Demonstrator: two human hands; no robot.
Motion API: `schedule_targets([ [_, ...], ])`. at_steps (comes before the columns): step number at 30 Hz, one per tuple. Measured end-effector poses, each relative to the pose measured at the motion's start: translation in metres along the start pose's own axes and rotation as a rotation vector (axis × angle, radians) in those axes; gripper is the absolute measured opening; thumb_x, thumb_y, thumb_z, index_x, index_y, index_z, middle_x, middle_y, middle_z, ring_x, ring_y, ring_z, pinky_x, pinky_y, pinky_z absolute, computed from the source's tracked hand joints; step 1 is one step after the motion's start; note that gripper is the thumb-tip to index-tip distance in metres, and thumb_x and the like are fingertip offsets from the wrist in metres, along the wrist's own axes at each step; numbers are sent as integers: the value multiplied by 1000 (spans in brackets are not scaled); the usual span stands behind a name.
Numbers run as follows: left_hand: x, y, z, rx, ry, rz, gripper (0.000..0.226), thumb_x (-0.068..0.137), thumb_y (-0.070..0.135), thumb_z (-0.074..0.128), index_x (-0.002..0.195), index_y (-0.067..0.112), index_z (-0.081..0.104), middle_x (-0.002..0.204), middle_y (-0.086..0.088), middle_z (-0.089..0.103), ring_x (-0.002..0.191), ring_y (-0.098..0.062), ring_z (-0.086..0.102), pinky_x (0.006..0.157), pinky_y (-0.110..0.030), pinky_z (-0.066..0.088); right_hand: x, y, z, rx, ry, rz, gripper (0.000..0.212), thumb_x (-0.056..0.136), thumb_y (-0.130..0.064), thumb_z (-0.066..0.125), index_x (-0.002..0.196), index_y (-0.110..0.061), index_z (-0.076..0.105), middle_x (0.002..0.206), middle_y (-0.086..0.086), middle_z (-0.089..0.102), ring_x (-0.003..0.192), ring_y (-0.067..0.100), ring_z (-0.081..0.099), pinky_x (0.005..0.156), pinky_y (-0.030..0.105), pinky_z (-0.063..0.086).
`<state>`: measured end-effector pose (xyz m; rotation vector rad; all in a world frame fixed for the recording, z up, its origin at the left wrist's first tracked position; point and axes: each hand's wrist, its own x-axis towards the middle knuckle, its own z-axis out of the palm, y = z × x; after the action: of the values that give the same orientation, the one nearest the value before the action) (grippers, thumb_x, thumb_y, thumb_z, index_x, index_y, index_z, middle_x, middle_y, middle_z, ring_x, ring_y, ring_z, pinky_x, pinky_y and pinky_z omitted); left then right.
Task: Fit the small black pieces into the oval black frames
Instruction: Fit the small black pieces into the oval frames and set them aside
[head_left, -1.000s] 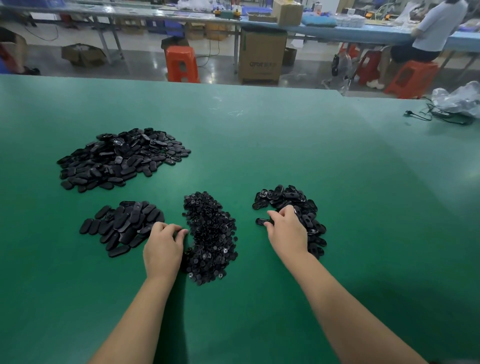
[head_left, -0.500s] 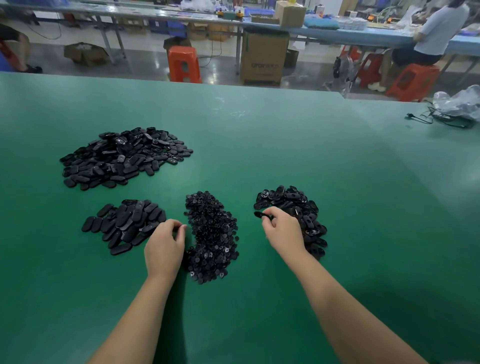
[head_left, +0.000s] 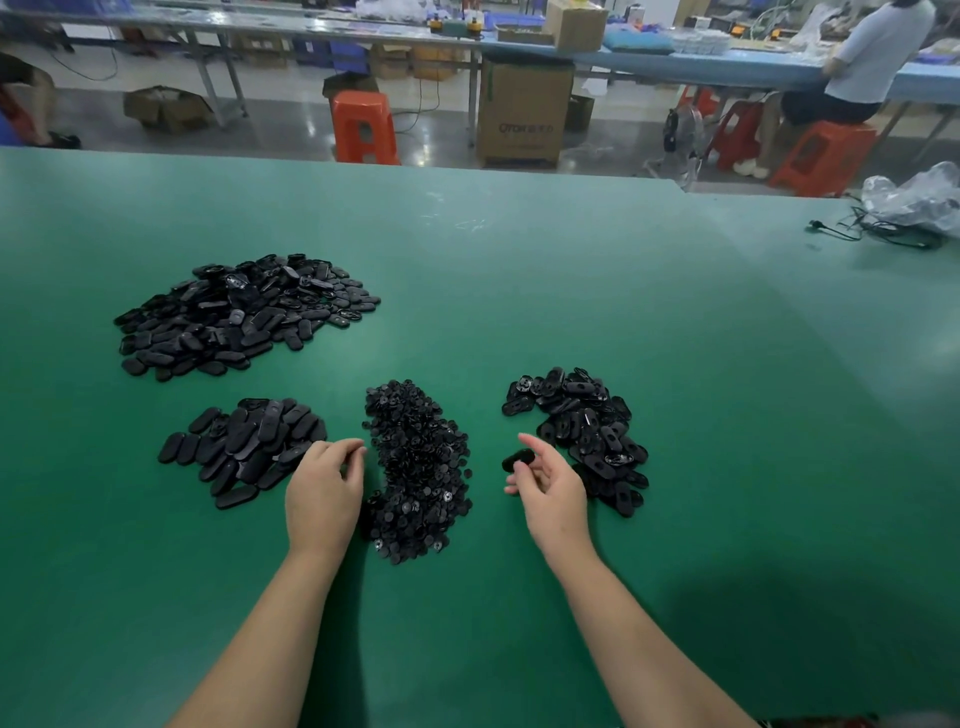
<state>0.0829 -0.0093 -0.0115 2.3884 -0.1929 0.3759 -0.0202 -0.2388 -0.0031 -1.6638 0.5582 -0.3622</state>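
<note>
One oval black frame (head_left: 518, 459) is sitting pinched in the fingers (head_left: 531, 448) of the right hand (head_left: 550, 486), lifted just off the green worktop (head_left: 675, 364) between two piles. To its right, the pile of oval frames (head_left: 584, 431) is lying loose, touching the back of that hand. To its left, the heap of small black pieces (head_left: 415, 467) is spreading in a long mound. The left hand (head_left: 324, 493) is resting at the heap's left edge, its fingers curling down toward the pieces; whether they are gripping one cannot be told. Just beyond that hand, a low pile of flat oval parts (head_left: 244, 447) is lying, and farther back on the left a larger pile of the same dark parts (head_left: 234, 312) is sitting well apart. Past the worktop's far edge, an orange stool (head_left: 363, 127) and a cardboard box (head_left: 524, 111) are standing on the floor.
</note>
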Motion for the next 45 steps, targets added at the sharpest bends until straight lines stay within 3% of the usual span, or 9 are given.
schedule_targets([
  [3, 0, 2, 0, -14, -3, 7, 17, 95, 9, 65, 108, 5, 75, 98, -4, 68, 76, -17, 61, 68, -34, 52, -1, 0, -1, 13, 6, 4, 18, 99, -5, 60, 99, -22, 65, 88, 2, 72, 79, 15, 73, 72, 24, 59],
  [11, 1, -1, -2, -61, -35, -63, 25, 95, 6, 64, 119, 10, 72, 99, -2, 67, 62, -12, 52, 60, -30, 41, -4, -1, 3, -21, 41, -26, 8, 105, -20, 52, 99, -23, 47, 95, -8, 76, 73, 12, 73, 65, 28, 59],
  [16, -1, 15, -2, -134, 88, -99, 19, 96, 9, 65, 113, 7, 75, 103, -4, 74, 84, -13, 60, 76, -30, 47, -4, -1, 4, -53, 13, -36, 10, 107, -20, 45, 100, -28, 46, 88, -7, 75, 73, 12, 72, 72, 36, 61],
  [19, -6, 41, 0, -292, 66, -142, 15, 95, 16, 68, 105, 21, 78, 77, 12, 71, 59, -7, 55, 58, -23, 47, -4, -1, 3, -36, -4, -32, 13, 108, -20, 42, 101, -31, 46, 88, -9, 75, 73, 14, 71, 73, 38, 61],
  [23, -11, 83, 10, -638, -107, -199, 16, 92, 19, 71, 94, 34, 75, 56, 4, 63, 46, -11, 51, 49, -20, 45, -3, -1, 4, 16, -3, -15, 16, 108, -18, 40, 105, -31, 49, 89, -4, 76, 72, 18, 71, 73, 42, 61],
  [30, -25, 123, 33, -1121, -332, -499, 8, 96, 5, 64, 101, 7, 69, 96, -10, 78, 48, -15, 57, 47, -26, 51, -2, 0, 4, -64, 20, -37, 20, 103, -12, 50, 99, -32, 50, 87, -4, 74, 64, 12, 69, 69, 37, 59],
  [34, -29, 126, 36, -1142, -357, -521, 8, 98, 6, 62, 102, 6, 69, 94, -8, 78, 50, -15, 58, 49, -26, 52, -1, 3, 2, -81, 39, -54, 11, 99, -15, 60, 92, -22, 55, 76, -1, 71, 59, 10, 66, 63, 35, 58],
  [38, -27, 125, 38, -1083, -328, -546, 9, 96, 7, 65, 95, 10, 74, 61, -4, 61, 49, -15, 49, 50, -23, 45, 1, 7, 2, -120, 53, -74, 13, 98, -21, 64, 87, -20, 58, 69, 1, 66, 53, 9, 60, 52, 19, 48],
  [45, -28, 123, 46, -1037, -360, -547, 22, 102, 5, 55, 109, 16, 72, 55, 4, 49, 51, -12, 46, 54, -23, 46, 1, 8, 4, -30, 79, -40, 19, 100, -13, 58, 102, -32, 61, 78, 1, 70, 56, 6, 61, 50, 21, 51],
])
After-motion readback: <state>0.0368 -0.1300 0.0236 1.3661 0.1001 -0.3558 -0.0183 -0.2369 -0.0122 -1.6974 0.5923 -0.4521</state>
